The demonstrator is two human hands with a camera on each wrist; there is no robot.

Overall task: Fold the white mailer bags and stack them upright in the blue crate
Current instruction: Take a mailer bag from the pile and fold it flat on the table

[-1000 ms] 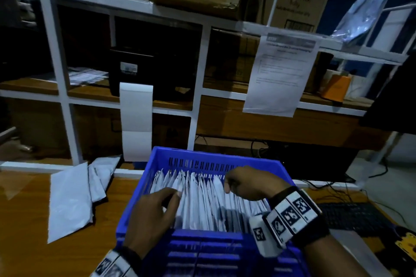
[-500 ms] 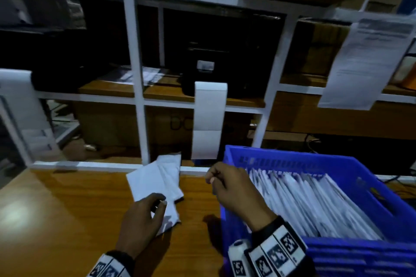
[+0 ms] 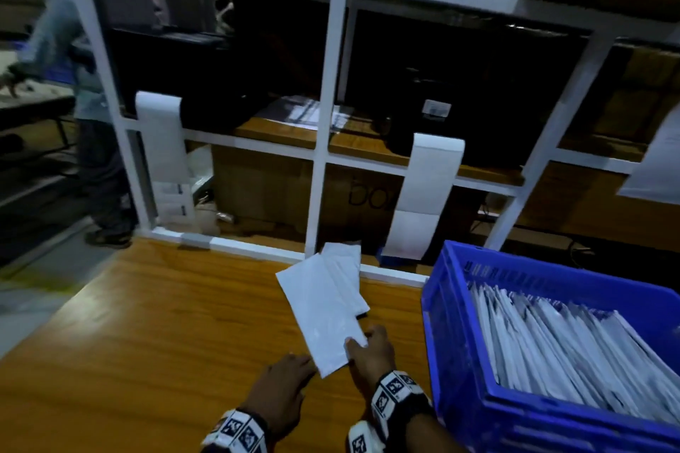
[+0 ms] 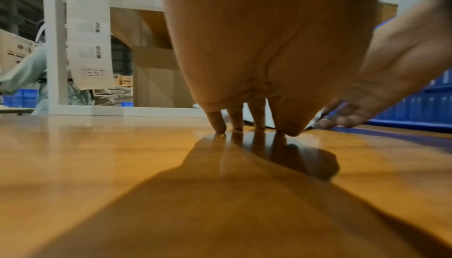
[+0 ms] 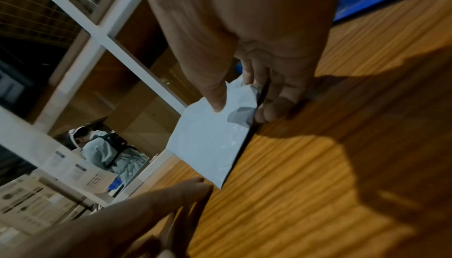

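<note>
White mailer bag (image 3: pixel 323 316) lies flat on the wooden surface (image 3: pixel 165 335), just left of the blue crate (image 3: pixel 456 371), its near corner caught in the grip of the right hand (image 3: pixel 371 353). The thumb (image 5: pixel 216 97) presses on top of the bag while the fingers (image 5: pixel 276 107) curl at its edge, pinching that corner; the bag's dark underside shows along the lifted edge in the right wrist view. A second white bag (image 3: pixel 346 268) lies partly under the first, farther back, against the white frame (image 3: pixel 327 121) of the shelving.

The left hand (image 3: pixel 283 382) sits beside the bag's near end, its grip spread, with straight fingertips (image 4: pixel 217 125) touching the bare wood and holding nothing. Whether they touch the bag cannot be told.

Inside the crate, a dense row of folded bags (image 3: pixel 574 346) stands on edge, leaning back, filling most of the visible space.

Behind the surface, two long strips of label paper (image 3: pixel 423 195) hang from the shelf, one near the crate and another (image 3: pixel 162 151) farther left; the left wrist view shows the word "TEST" printed on the left strip. A person in a pale top (image 3: pixel 70 59) stands at far left beyond the frame.
</note>
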